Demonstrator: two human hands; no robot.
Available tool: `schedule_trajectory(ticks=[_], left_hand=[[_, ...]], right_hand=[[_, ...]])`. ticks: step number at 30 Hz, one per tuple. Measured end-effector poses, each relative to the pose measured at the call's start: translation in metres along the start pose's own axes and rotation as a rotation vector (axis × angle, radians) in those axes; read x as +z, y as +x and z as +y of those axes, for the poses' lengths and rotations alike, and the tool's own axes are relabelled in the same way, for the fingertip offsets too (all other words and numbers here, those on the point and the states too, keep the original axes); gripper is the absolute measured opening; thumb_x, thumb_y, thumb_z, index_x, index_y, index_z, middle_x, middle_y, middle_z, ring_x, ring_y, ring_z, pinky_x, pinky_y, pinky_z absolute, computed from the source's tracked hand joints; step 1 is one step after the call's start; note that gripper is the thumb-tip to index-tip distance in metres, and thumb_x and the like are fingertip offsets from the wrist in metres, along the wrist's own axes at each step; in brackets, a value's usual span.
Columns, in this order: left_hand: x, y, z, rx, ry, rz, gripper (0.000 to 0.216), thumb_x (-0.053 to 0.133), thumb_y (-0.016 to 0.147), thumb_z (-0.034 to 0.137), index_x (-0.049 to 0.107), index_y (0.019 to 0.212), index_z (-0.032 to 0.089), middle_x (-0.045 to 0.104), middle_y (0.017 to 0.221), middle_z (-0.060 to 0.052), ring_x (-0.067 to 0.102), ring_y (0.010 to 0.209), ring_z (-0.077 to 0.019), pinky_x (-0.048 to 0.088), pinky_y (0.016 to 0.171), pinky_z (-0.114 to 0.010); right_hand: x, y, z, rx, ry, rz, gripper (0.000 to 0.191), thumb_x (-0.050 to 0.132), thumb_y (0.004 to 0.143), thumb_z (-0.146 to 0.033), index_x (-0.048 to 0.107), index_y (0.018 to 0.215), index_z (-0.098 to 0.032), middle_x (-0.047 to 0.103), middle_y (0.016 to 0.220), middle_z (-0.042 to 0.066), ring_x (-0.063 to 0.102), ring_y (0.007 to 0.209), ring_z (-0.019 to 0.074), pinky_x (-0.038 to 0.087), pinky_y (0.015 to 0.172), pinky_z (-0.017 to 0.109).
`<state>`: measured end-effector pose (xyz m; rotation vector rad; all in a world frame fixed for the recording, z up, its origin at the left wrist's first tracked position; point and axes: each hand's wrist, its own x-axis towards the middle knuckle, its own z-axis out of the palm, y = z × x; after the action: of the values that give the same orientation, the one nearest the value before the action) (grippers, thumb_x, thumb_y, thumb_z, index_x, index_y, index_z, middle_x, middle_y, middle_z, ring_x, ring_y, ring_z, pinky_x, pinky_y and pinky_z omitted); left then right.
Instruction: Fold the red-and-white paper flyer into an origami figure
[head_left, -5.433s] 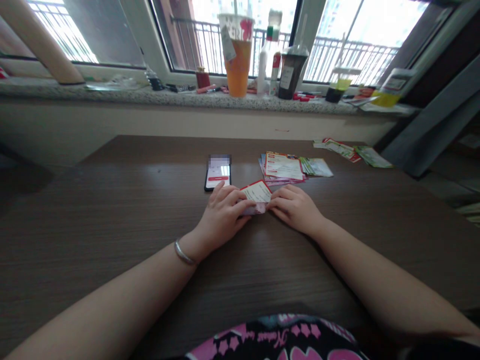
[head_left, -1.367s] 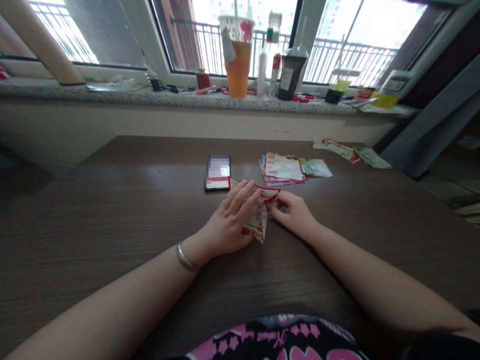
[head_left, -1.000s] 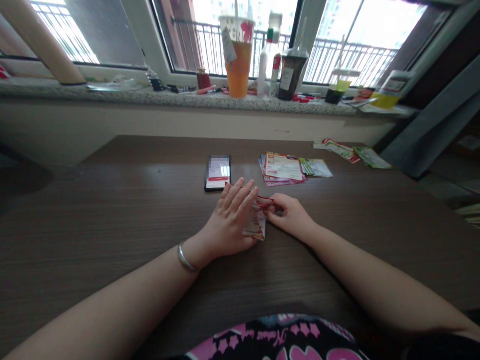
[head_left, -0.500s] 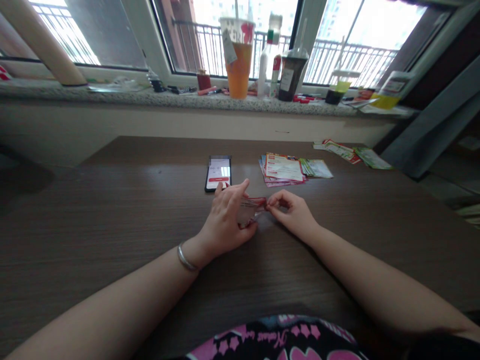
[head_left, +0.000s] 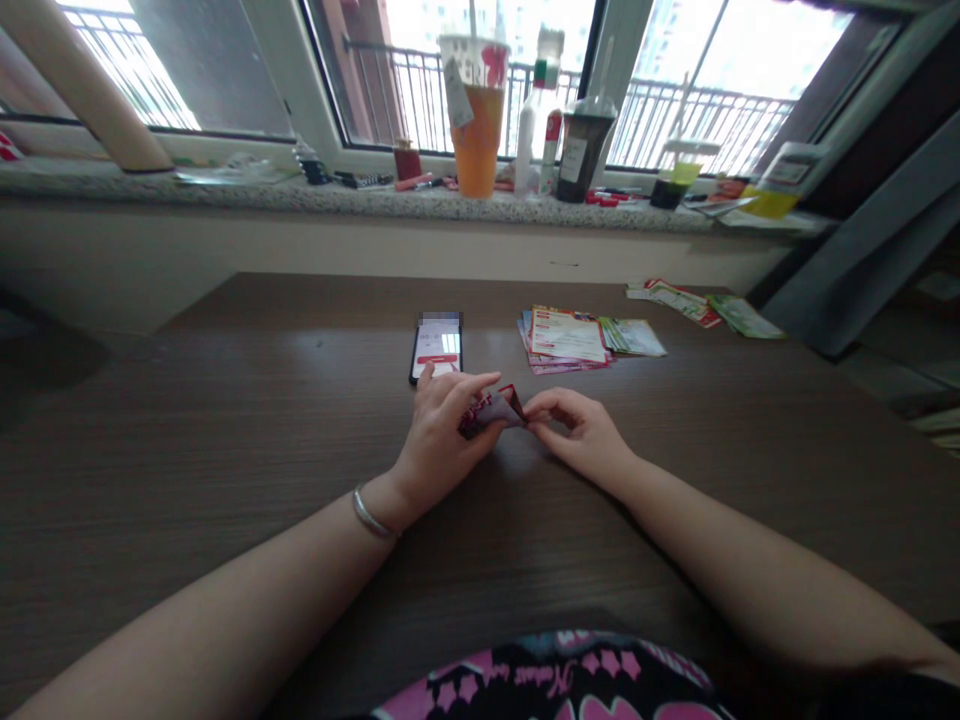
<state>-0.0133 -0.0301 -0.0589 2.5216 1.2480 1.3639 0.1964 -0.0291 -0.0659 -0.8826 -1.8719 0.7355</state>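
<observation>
A small folded paper leaflet (head_left: pixel 496 408), red, white and purple, is held between both my hands just above the dark wooden table (head_left: pixel 225 420). My left hand (head_left: pixel 442 435) curls round its left side, thumb and fingers closed on it. My right hand (head_left: pixel 574 428) pinches its right corner with the fingertips. A silver bangle (head_left: pixel 369 512) sits on my left wrist. Just beyond my left fingers lies a phone (head_left: pixel 436 348) with its screen lit.
A stack of printed leaflets (head_left: pixel 564 338) lies behind my right hand, with green ones (head_left: pixel 632 336) beside it and more leaflets (head_left: pixel 701 303) at the far right. The stone windowsill (head_left: pixel 225 190) holds an orange drink cup (head_left: pixel 475 110), bottles and a dark cup (head_left: pixel 583 140).
The leaflet has gone from a partly open sheet standing under my left hand to a smaller, tighter fold pinched between both hands. Both hands drew slightly closer together.
</observation>
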Motion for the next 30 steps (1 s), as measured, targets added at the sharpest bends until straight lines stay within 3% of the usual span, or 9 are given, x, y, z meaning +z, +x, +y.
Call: schedule_trajectory(ticks=[6, 10, 13, 19, 24, 30], left_hand=[[-0.001, 0.002, 0.0, 0.042, -0.036, 0.046, 0.015, 0.066, 0.082, 0.026, 0.059, 0.096, 0.024, 0.061, 0.092, 0.0, 0.058, 0.093, -0.0183, 0.03, 0.11, -0.05], [-0.001, 0.003, -0.001, 0.108, -0.079, 0.116, 0.011, 0.068, 0.082, 0.026, 0.058, 0.086, 0.023, 0.059, 0.083, 0.001, 0.058, 0.088, -0.017, 0.033, 0.107, -0.05], [-0.001, 0.003, 0.0, 0.114, -0.12, 0.122, 0.011, 0.068, 0.082, 0.024, 0.058, 0.086, 0.022, 0.059, 0.081, 0.002, 0.058, 0.085, -0.0162, 0.037, 0.103, -0.048], [0.0, 0.002, 0.003, 0.087, -0.199, 0.077, 0.008, 0.066, 0.084, 0.023, 0.059, 0.087, 0.019, 0.06, 0.081, -0.002, 0.056, 0.079, -0.0167, 0.048, 0.077, -0.034], [-0.002, 0.003, 0.004, 0.123, -0.256, 0.048, 0.016, 0.065, 0.083, 0.02, 0.061, 0.099, 0.02, 0.065, 0.094, -0.006, 0.06, 0.09, -0.0188, 0.047, 0.083, -0.036], [-0.001, 0.004, 0.004, 0.138, -0.212, 0.046, 0.006, 0.067, 0.083, 0.021, 0.064, 0.087, 0.021, 0.068, 0.084, -0.002, 0.061, 0.081, -0.0166, 0.046, 0.081, -0.035]], right_hand=[[-0.001, 0.0, -0.003, -0.01, -0.056, -0.02, 0.011, 0.064, 0.08, -0.019, 0.065, 0.091, -0.02, 0.066, 0.089, 0.004, 0.065, 0.079, 0.0147, 0.056, 0.075, 0.03], [-0.001, -0.001, -0.004, -0.01, -0.185, -0.049, 0.013, 0.065, 0.08, -0.017, 0.065, 0.092, -0.02, 0.066, 0.087, 0.002, 0.064, 0.075, 0.0134, 0.054, 0.073, 0.028], [0.0, -0.001, -0.006, -0.018, -0.247, -0.041, 0.012, 0.066, 0.081, -0.017, 0.066, 0.093, -0.021, 0.066, 0.086, 0.002, 0.064, 0.074, 0.0126, 0.053, 0.07, 0.026], [0.0, 0.0, -0.012, -0.146, -0.284, -0.022, 0.007, 0.062, 0.086, -0.02, 0.067, 0.09, -0.022, 0.068, 0.083, 0.002, 0.063, 0.077, 0.0134, 0.052, 0.067, 0.025], [0.0, 0.0, -0.01, -0.151, -0.25, 0.033, 0.011, 0.061, 0.087, -0.021, 0.069, 0.093, -0.022, 0.07, 0.087, 0.003, 0.063, 0.074, 0.0126, 0.053, 0.066, 0.025], [0.001, 0.0, -0.009, -0.141, -0.223, 0.078, 0.01, 0.062, 0.086, -0.021, 0.07, 0.091, -0.022, 0.07, 0.084, 0.003, 0.063, 0.074, 0.0127, 0.053, 0.062, 0.024]])
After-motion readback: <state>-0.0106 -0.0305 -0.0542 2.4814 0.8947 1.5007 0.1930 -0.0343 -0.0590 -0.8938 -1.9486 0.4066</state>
